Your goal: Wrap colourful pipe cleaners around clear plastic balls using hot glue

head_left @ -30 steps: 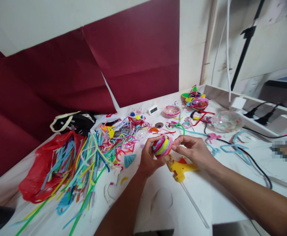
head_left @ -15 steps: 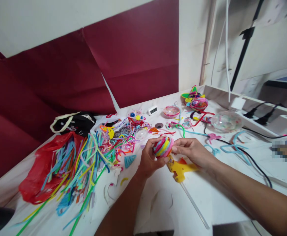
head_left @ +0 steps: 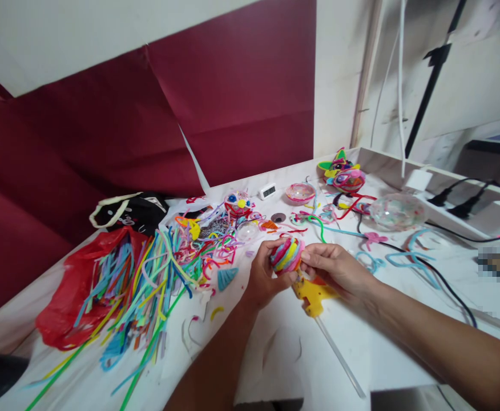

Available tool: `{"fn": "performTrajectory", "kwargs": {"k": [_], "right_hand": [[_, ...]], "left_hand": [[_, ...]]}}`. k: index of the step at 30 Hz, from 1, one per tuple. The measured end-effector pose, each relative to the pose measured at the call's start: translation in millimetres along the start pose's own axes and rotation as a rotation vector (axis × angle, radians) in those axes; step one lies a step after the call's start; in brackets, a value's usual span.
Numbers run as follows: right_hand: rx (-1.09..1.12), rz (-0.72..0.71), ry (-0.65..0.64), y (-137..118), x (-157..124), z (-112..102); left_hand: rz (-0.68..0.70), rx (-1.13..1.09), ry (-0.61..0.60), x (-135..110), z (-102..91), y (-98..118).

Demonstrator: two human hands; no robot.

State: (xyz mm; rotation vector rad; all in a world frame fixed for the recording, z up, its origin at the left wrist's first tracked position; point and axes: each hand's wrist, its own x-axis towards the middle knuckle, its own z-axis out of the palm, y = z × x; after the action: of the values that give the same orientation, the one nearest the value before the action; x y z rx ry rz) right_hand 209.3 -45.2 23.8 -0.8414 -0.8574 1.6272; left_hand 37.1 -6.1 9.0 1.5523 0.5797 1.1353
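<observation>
A ball wrapped in bands of pink, yellow, blue and red pipe cleaner (head_left: 287,257) is in my left hand (head_left: 263,273), whose fingers and thumb curve round its left side and underside. At its right edge, my right hand (head_left: 327,264) is closed in a pinch at the pink pipe cleaner; the exact grip is partly hidden by the fingers. Just below the ball lies a yellow glue gun (head_left: 313,298), partly covered by my right hand. A clear glue stick (head_left: 339,357) sticks out of it towards the table's front edge.
On the left, a red plastic bag (head_left: 64,308) spills many pipe cleaners (head_left: 147,297). Behind are a decorated ball (head_left: 238,204), a white timer (head_left: 267,191) and a clear bowl (head_left: 300,194). A clear dome (head_left: 398,212), black cable (head_left: 447,285) and power strip (head_left: 468,212) are right.
The view has shifted slightly. Both hands still hold the wrapped ball in almost the same pose, with no clear change in grip.
</observation>
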Motion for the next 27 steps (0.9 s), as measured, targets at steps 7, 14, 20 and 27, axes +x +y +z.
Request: {"fn": "performTrajectory", "kwargs": {"k": [7,14,20,27], "right_hand": [[-0.008,-0.004,-0.016,4,0,1],[-0.013,0.012,0.014,6,1,1],[-0.033,-0.004,0.018,4,2,0],[-0.219,-0.033,-0.052,6,-4,6]], "left_hand": [[-0.048,0.015,0.087,-1,7.8,4],[-0.074,0.061,0.132,0,12.4,7],[-0.136,0.033,0.158,1,13.8,9],[-0.2,-0.014,0.248,2,14.7,11]]}}
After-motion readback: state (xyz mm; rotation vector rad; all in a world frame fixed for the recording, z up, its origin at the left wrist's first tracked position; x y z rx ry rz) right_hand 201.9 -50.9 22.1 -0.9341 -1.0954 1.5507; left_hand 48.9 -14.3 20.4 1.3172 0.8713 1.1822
